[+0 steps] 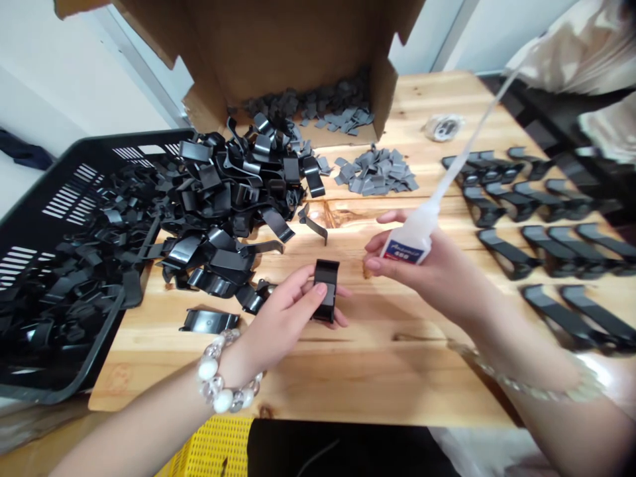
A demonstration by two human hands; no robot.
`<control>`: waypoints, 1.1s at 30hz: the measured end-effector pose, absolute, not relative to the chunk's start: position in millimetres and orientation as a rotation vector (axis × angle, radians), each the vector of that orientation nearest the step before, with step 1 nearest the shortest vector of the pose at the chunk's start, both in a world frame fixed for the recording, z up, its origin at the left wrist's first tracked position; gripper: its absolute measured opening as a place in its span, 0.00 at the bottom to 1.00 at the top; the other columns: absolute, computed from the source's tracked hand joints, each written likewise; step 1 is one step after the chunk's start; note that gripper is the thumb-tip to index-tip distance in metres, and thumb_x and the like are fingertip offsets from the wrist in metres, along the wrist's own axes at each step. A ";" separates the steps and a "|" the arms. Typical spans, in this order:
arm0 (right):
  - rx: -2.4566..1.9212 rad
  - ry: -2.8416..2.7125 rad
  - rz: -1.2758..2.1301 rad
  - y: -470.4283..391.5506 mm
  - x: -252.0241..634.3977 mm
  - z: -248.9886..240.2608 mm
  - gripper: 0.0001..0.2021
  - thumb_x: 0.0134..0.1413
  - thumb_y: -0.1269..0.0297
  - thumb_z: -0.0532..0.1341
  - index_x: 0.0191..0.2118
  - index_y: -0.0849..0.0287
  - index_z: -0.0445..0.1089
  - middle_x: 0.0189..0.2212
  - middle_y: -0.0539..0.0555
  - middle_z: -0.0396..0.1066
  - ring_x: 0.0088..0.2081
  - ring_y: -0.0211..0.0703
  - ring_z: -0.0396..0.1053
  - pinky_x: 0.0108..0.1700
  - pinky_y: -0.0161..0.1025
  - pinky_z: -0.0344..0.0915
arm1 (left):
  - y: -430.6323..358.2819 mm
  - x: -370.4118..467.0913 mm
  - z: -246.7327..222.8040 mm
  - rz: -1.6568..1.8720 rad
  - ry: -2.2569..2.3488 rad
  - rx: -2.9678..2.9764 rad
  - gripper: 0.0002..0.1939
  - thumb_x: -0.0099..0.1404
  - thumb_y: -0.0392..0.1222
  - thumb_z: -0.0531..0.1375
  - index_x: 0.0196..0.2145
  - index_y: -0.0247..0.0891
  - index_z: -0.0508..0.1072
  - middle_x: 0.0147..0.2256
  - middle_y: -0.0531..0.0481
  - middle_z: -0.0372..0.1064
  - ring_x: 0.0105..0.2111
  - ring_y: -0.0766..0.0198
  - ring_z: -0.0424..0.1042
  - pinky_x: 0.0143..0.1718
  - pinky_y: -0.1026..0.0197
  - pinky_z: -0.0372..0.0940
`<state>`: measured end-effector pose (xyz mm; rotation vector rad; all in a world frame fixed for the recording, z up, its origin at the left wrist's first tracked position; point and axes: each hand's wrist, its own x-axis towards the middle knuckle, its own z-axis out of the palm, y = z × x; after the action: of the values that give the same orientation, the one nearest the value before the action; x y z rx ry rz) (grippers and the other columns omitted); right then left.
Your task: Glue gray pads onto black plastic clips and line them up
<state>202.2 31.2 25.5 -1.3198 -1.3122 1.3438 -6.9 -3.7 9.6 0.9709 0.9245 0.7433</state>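
Note:
My left hand grips a black plastic clip over the wooden table, the thumb pressing on a grey pad on its face. To the right, my right hand is closed around a white glue bottle with a blue label. The bottle's long thin nozzle points up and away to the right, apart from the clip. Beyond the hands lies a heap of black clips. A pile of small grey pads sits to the right of that heap.
A black crate full of clips stands at the left. An open cardboard box with grey pads is at the back. Rows of black clips line the right side, near a tape roll. Another person's sleeve shows at upper right.

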 end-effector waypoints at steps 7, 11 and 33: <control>-1.311 -1.286 1.423 40.0 212.5 29.9 0.19 0.46 0.55 0.68 0.34 0.57 0.58 0.20 0.47 0.68 0.19 0.37 0.67 0.16 0.34 0.62 | -2.1 -5.7 16.8 0.728 0.982 0.992 0.10 0.68 0.45 0.56 0.42 0.36 0.69 0.41 0.45 0.75 0.30 0.64 0.76 0.36 0.58 0.72; -1.331 -1.276 1.322 42.5 213.6 28.7 0.16 0.50 0.53 0.66 0.32 0.59 0.61 0.23 0.49 0.68 0.17 0.33 0.64 0.16 0.33 0.60 | -2.1 -6.4 15.3 0.720 1.003 1.003 0.10 0.69 0.44 0.55 0.42 0.35 0.68 0.41 0.45 0.75 0.31 0.63 0.76 0.35 0.59 0.72; -1.112 -1.169 1.243 59.8 210.8 3.8 0.13 0.53 0.63 0.64 0.31 0.55 0.55 0.17 0.44 0.58 0.15 0.31 0.55 0.14 0.29 0.53 | 7.2 -8.1 6.3 0.808 0.879 1.202 0.10 0.65 0.41 0.59 0.42 0.33 0.67 0.37 0.44 0.75 0.28 0.64 0.76 0.33 0.57 0.73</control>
<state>210.8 59.8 3.8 -1.1116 -1.1685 1.2429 -8.1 7.2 6.3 1.2020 0.8787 0.8079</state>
